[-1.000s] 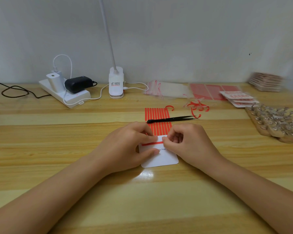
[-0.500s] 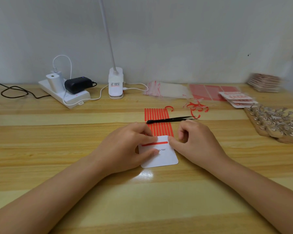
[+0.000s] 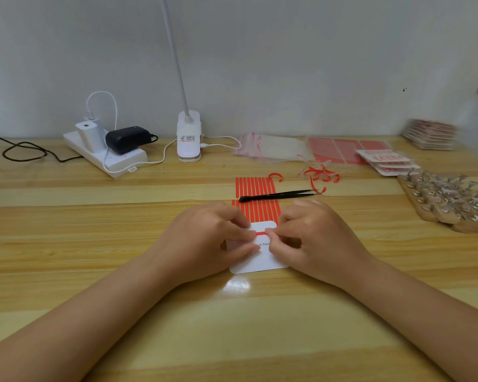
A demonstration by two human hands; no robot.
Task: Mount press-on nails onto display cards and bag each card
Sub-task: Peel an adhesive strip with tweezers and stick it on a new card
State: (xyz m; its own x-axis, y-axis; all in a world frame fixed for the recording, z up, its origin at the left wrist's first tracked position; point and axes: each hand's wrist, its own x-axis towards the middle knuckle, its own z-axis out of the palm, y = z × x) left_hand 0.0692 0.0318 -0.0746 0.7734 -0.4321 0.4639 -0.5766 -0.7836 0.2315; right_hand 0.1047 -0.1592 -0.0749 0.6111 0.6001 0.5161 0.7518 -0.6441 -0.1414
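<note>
Red tape strip (image 3: 260, 233) is lying across the upper part of the white display card (image 3: 260, 264), and both hands are working at it. The left hand (image 3: 204, 244) is curling its fingers down onto the card, its grip pressing the left end of the strip and pinning the card flat to the wooden tabletop (image 3: 66, 244). The right hand (image 3: 315, 238) is bending its forefinger and thumb to the strip's right part, its grip apparently pinching or picking at the red backing there; whether a corner is already lifting is too small to tell.

Judging by this, the step in hand is preparing the card with adhesive, so mounting has hardly begun and no nail is on the card yet. Just beyond the card, the sheet of red strips (image 3: 255, 201) is lying under black tweezers (image 3: 279, 194), with curled red peelings (image 3: 319, 176) nearby. Press-on nails on wooden holders (image 3: 447, 199) are waiting well to the right, and clear bags (image 3: 271, 147) near the wall.

Next, the backing probably needs peeling off cleanly while the left hand is steadying the card, then nails set along the exposed line.
</note>
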